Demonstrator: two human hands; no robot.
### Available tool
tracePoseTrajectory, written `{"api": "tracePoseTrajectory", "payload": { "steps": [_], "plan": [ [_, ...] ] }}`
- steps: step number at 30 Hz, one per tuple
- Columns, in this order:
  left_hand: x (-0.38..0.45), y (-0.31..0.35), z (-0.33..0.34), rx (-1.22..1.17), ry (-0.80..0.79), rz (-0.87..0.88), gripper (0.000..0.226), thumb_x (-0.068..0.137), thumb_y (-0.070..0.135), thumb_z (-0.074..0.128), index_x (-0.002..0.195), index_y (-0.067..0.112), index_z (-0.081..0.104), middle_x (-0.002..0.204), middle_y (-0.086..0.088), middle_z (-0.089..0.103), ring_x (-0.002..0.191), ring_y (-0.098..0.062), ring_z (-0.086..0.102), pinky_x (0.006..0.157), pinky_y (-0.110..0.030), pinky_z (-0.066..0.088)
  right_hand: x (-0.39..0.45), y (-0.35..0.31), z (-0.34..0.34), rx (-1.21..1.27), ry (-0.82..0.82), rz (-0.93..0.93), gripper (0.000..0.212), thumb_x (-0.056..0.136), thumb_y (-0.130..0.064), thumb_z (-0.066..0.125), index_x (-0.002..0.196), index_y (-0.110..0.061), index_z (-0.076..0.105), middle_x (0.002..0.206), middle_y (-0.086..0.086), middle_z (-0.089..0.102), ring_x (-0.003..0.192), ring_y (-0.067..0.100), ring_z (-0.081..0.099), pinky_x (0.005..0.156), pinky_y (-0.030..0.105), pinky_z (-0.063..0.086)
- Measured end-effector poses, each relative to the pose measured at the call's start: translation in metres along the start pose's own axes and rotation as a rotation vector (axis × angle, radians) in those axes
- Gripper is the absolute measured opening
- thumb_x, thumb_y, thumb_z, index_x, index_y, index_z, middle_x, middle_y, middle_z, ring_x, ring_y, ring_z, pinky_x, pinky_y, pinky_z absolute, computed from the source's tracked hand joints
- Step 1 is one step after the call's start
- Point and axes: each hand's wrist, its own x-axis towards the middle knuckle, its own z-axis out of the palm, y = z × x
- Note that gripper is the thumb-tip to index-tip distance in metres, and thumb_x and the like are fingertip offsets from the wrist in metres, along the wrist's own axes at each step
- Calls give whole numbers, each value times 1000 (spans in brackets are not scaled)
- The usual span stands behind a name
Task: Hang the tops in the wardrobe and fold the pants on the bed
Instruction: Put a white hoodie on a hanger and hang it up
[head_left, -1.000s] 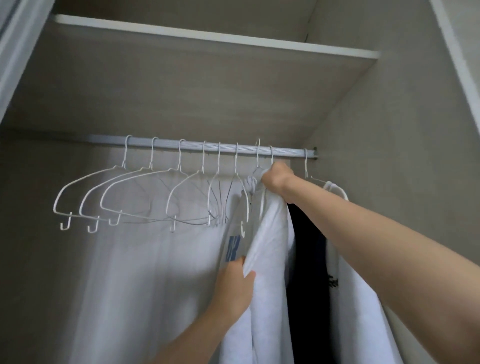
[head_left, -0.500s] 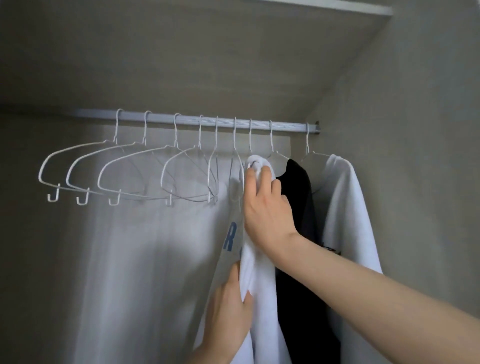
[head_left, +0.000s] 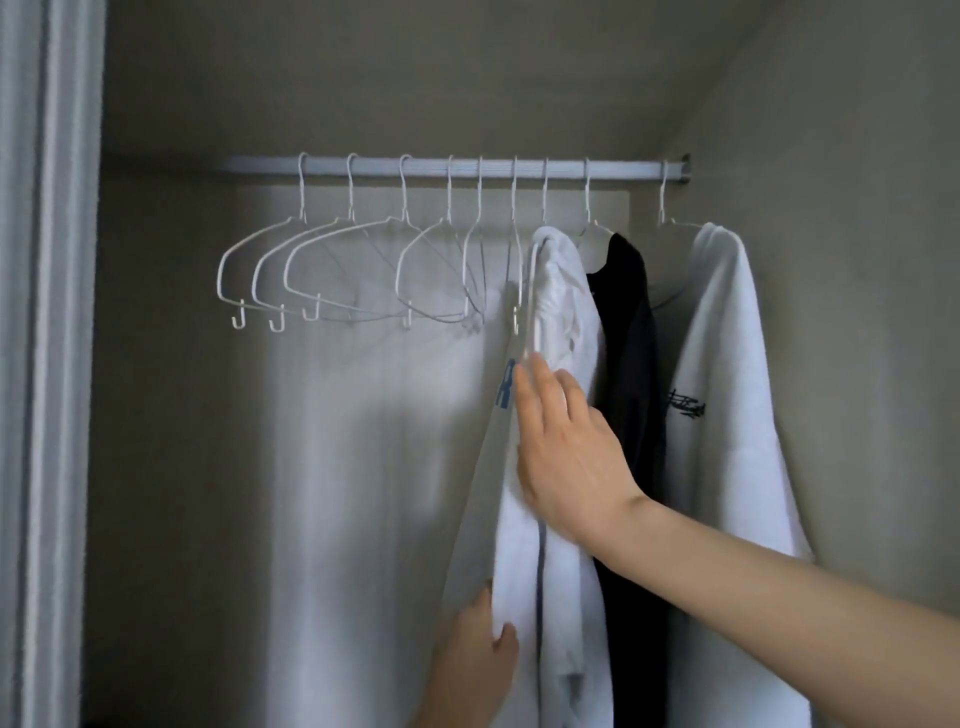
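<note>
Three tops hang on white wire hangers from the wardrobe rail (head_left: 519, 169). The leftmost is a white top with blue lettering (head_left: 563, 322), then a black top (head_left: 631, 364), then a white top with dark script print (head_left: 727, 364) at the far right. My right hand (head_left: 566, 447) lies flat with straight fingers against the side of the white top with blue lettering. My left hand (head_left: 475, 660) holds that top's lower edge between thumb and fingers at the bottom of the view.
Several bare white wire hangers (head_left: 332, 270) crowd the rail to the left of the tops. The wardrobe's right side wall (head_left: 852, 312) stands close to the last top. A door frame (head_left: 47, 364) runs down the left edge.
My right hand slid down from the hanger hook at the rail, over the top's shoulder, to its side. My left hand moved lower along the fabric. The view dropped lower.
</note>
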Motion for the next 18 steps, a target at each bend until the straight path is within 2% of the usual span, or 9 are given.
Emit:
{"api": "tracePoseTrajectory", "payload": {
  "steps": [2, 3, 5, 7, 10, 13, 15, 18],
  "plan": [
    [-26, -6, -9, -83, -63, -16, 39, 93, 20, 55, 132, 17, 55, 120, -4, 67, 109, -16, 62, 92, -21, 44, -20, -8, -1, 25, -20, -65, 76, 91, -17, 38, 151, -5, -7, 158, 16, 6, 145, 35, 10, 109, 40, 32],
    [-36, -9, -13, -101, -72, -20, 28, 92, 17, 55, 120, 16, 61, 107, -5, 70, 97, -16, 66, 85, -22, 48, -29, -13, -1, 39, -33, -94, 75, 93, -18, 37, 151, -5, -7, 158, 14, 9, 146, 34, 8, 111, 40, 29],
    [-62, -14, -20, -111, -56, -50, 15, 92, 14, 54, 104, 13, 64, 95, -7, 71, 84, -17, 66, 76, -22, 49, -50, -23, -2, 99, -78, -151, 71, 96, -20, 36, 151, -6, -6, 157, 13, 13, 147, 33, 7, 114, 40, 24],
    [-93, -14, -23, -158, -16, -103, 18, 91, 6, 51, 98, 16, 64, 91, -8, 71, 75, -17, 66, 73, -24, 52, -74, -32, -4, 171, -118, -223, 68, 97, -19, 33, 152, -6, -6, 156, 13, 16, 147, 32, 7, 115, 41, 23],
    [-147, -10, -29, -210, 75, -205, 32, 90, -1, 45, 91, 27, 61, 88, -5, 73, 73, -19, 65, 69, -29, 53, -114, -44, -10, 278, -131, -322, 65, 96, -21, 36, 152, -5, 6, 147, 12, 35, 143, 30, 22, 109, 41, 30],
    [-214, -2, -30, -207, 187, -293, 28, 94, 2, 48, 89, 27, 59, 81, 0, 72, 72, -19, 65, 77, -31, 54, -164, -58, -23, 428, -97, -433, 63, 92, -24, 48, 148, -4, 27, 127, 12, 55, 130, 30, 43, 98, 40, 42],
    [-272, 3, -27, -186, 252, -379, 19, 96, 5, 50, 97, 21, 60, 85, -4, 73, 77, -23, 68, 81, -35, 55, -206, -72, -39, 537, -102, -536, 62, 91, -25, 50, 147, -4, 31, 120, 11, 58, 121, 29, 49, 93, 38, 44],
    [-353, 16, -22, -118, 304, -490, 17, 96, 9, 50, 106, 16, 62, 85, -1, 74, 78, -19, 68, 79, -28, 55, -264, -92, -66, 716, -134, -648, 57, 91, -23, 51, 143, -4, 37, 115, 11, 60, 112, 30, 54, 87, 38, 46]
  ]
}}
